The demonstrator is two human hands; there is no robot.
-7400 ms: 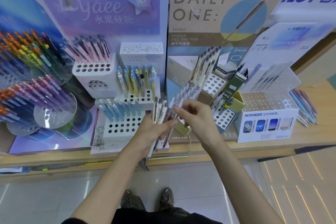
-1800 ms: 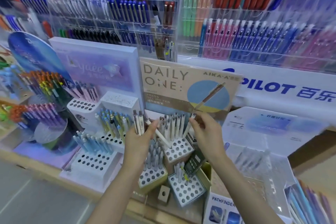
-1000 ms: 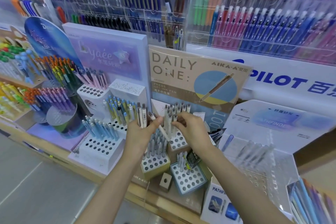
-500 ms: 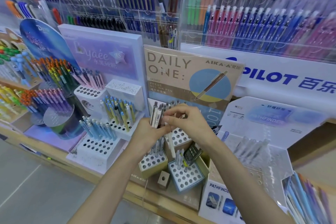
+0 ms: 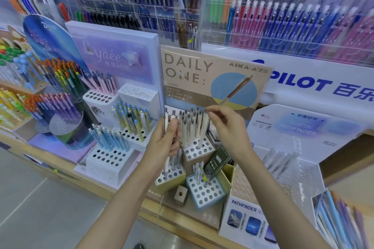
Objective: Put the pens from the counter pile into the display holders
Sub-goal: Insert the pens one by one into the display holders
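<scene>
My left hand grips a small bundle of cream-white pens upright, just left of the top holder. The bundle's lower tips hang over the yellow-green holder. My right hand pinches the cap end of one white pen. That pen stands at the right edge of the row in the cream top holder, which has several white pens in its back holes. A blue holder below has a few pens.
A dark green pen box leans between the holders. The PATHFINDER display stands at the right, with loose pastel pens beyond it. White tiered holders with blue and yellow pens stand at the left. Acrylic racks fill the wall behind.
Half a second ago both hands met at the bundle. My right hand has since moved right, to a pen at the top holder's right edge. My left hand still holds the bundle.
</scene>
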